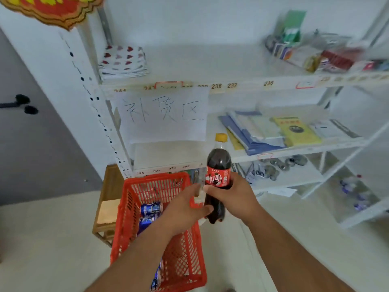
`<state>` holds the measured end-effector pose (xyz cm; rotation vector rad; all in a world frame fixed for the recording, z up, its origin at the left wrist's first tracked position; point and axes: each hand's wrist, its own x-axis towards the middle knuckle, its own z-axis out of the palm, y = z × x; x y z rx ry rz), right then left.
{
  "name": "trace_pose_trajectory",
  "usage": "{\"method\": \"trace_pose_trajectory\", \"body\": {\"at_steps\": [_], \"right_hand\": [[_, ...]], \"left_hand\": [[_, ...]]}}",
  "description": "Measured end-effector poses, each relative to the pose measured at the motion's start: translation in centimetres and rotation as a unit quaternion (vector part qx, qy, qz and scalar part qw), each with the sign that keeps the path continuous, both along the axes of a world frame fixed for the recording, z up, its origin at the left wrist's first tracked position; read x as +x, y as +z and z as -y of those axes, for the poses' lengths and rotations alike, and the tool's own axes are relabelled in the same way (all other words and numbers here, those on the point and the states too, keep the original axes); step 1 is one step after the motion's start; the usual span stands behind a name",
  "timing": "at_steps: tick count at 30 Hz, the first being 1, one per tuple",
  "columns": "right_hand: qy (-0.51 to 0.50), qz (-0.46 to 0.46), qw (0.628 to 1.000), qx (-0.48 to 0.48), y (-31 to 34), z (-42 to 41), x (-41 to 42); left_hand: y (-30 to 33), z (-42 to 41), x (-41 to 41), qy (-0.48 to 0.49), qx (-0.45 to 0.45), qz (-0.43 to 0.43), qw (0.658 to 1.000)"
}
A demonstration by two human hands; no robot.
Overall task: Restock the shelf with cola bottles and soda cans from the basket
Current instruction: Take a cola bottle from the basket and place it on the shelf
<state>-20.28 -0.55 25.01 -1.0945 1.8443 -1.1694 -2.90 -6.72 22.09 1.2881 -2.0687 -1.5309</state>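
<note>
**Cola Bottle Held Upright Above the Basket, in Front of the Shelf**

The right hand (229, 197) grips the cola bottle (218, 171) at centre frame. Its fingers and thumb wrap the lower body, just under the red label. The bottle stands upright, with the yellow cap at the top and dark liquid up to the shoulder.

The left hand (185, 209) is immediately left of the bottle. Its thumb touches the bottle's lower part; the other fingers are loosely bent toward the bottle, and it cannot be told whether they close on it. Both forearms enter from the bottom edge of the frame.

The red plastic basket (126, 218) sits below the hands, in the lower centre of the frame. The left forearm crosses above it. Blue soda cans (150, 208) lie inside it near the far end, with at least one more visible near its closer end. The basket rests on a wooden stool (109, 199), which shows at its left side.

The white metal shelf (273, 153) fills the upper and right portions of the frame. A sheet of paper with handwritten characters (163, 114) hangs from the upper shelf edge, above the bare left section of the middle shelf. Booklets and papers (273, 131) occupy the right of that level. A folded cloth with a heart pattern (123, 61) lies at the upper left level. Small packaged goods, blurred, sit at the upper right.
</note>
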Motion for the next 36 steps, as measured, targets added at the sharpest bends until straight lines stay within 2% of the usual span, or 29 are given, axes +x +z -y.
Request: {"method": "trace_pose_trajectory", "body": {"at_steps": [12,23,28,36], "right_hand": [[-0.177,0.026,0.982,-0.058,6.4,-15.3,-11.8],[-0.305,0.031,0.949,-0.073,8.6,-37.4,-24.6],[-0.379,0.034,0.921,-0.086,8.9,-47.5,-28.8],[-0.507,0.023,0.856,-0.098,8.5,-60.7,-32.9]], "left_hand": [[4.6,-8.3,-16.0,-0.209,-0.015,-0.022,0.977],[6.7,-26.8,-33.6,-0.377,-0.034,-0.031,0.925],[6.9,-36.1,-40.5,-0.452,-0.028,-0.042,0.890],[6.7,-48.2,-49.7,-0.564,-0.013,-0.045,0.824]]}}
